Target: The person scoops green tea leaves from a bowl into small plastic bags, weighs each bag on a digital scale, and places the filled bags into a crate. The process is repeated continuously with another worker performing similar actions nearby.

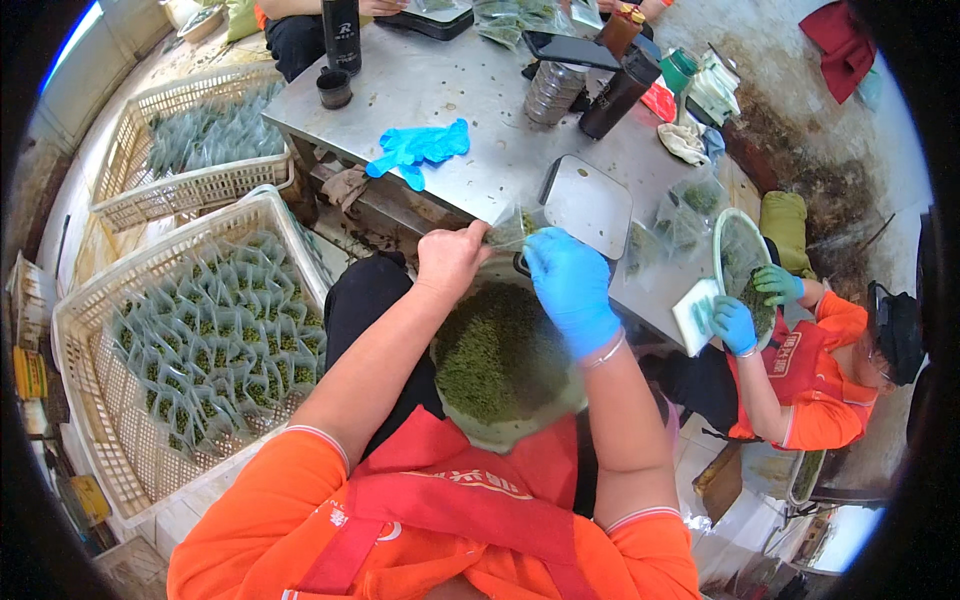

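My bare left hand (452, 258) is closed, pinching the left edge of a small clear plastic bag (512, 226) with some green stuff inside. My right hand (572, 285), in a blue glove, has its fingers bunched at the bag's right side; its fingertips are partly hidden. Below both hands, between my knees, a wide pale basin (497, 436) holds a heap of small green grains (485, 375). Just beyond the bag lies a scale (588, 208) with a pale flat top, on the metal table (480, 110).
At left, a white plastic crate (105, 440) holds rows of filled bags (220, 340); another crate (190, 185) stands behind it. A blue glove (418, 152), bottles (612, 95) and filled bags (680, 225) lie on the table. At right, a gloved co-worker (800, 370) handles a basin (728, 245).
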Motion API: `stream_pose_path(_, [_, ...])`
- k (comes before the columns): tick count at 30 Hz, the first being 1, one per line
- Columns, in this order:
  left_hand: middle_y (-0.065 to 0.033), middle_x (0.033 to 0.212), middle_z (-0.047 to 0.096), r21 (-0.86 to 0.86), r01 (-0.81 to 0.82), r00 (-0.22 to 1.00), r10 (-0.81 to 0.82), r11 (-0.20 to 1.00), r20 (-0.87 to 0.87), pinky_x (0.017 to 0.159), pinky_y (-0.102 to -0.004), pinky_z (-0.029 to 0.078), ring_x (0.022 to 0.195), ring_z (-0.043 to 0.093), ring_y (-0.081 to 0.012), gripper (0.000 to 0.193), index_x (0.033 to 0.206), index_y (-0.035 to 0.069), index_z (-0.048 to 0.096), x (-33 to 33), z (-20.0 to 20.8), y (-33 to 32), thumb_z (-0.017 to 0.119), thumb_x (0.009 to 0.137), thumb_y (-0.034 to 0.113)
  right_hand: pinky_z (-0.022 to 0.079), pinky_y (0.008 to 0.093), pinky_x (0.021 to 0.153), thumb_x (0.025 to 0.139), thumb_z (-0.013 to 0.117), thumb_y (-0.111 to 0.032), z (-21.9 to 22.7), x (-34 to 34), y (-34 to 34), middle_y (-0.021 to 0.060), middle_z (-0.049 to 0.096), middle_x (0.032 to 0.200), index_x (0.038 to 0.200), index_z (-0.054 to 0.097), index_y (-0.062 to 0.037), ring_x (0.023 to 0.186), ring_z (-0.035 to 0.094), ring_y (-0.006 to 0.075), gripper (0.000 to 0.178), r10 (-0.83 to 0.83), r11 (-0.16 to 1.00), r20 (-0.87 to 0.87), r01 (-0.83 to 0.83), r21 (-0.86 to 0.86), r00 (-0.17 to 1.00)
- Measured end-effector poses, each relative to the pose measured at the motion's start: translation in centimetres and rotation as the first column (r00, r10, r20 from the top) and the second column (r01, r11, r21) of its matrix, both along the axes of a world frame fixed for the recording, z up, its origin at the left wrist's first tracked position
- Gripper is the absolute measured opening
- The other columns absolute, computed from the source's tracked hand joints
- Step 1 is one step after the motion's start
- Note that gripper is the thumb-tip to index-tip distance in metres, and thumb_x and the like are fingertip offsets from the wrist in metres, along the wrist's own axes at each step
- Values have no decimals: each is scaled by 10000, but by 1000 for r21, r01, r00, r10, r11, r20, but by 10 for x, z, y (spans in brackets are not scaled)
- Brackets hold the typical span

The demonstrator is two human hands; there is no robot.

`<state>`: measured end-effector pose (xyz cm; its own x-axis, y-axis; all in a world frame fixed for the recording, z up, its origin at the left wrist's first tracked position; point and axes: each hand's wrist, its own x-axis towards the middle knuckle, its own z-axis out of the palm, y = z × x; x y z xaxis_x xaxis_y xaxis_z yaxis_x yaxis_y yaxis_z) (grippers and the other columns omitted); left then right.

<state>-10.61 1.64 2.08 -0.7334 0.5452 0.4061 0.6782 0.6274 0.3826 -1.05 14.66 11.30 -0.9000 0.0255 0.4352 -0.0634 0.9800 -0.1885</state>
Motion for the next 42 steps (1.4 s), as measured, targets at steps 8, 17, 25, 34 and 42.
stream_pose_path(8, [-81, 692, 627, 105, 45, 999, -42, 993, -33, 559, -398, 471, 624, 614, -286, 443, 1081, 172, 557, -3, -3, -6, 702, 691, 324, 472, 403, 679, 749, 589, -99, -7, 0, -7, 131, 619, 905, 815, 612, -30, 795, 585, 301, 98, 141, 990, -136, -138, 33, 981])
stream_pose_path(17, [-116, 838, 648, 146, 35, 972, -68, 989, 227, 624, -409, 485, 761, 631, -311, 542, 1199, 215, 476, 8, 1, 4, 672, 694, 198, 518, 381, 609, 761, 539, -79, 3, 9, -27, 145, 513, 1231, 1170, 500, -32, 803, 628, 278, 414, -79, 996, 270, 66, 57, 960])
stream_pose_path(25, [-116, 889, 649, 204, 109, 989, -128, 973, 81, 638, -392, 500, 778, 632, -312, 633, 1242, 238, 466, 9, -3, 1, 672, 657, 110, 521, 417, 610, 748, 580, -120, -8, 1, -27, 123, 550, 1117, 1126, 536, -156, 747, 620, 315, 382, -58, 998, 362, 57, 12, 930])
stream_pose_path(34, [-123, 959, 644, 97, 115, 985, -126, 989, 119, 671, -378, 502, 843, 632, -275, 501, 1196, 162, 499, 10, 12, 1, 641, 715, 159, 517, 372, 639, 835, 498, -97, -25, 3, -11, 140, 619, 1008, 1065, 591, -59, 720, 645, 289, 251, 148, 923, 356, 0, -384, 923])
stream_pose_path(42, [-143, 1075, 629, 121, -95, 869, 23, 988, 495, 837, -381, 465, 991, 603, -310, 690, 1257, 125, 477, 5, 17, 6, 668, 717, 510, 449, 355, 883, 766, 619, -120, -55, 78, 114, 194, 574, 1152, 1158, 585, -65, 1013, 571, 324, 397, -555, 831, -197, 547, -101, 808])
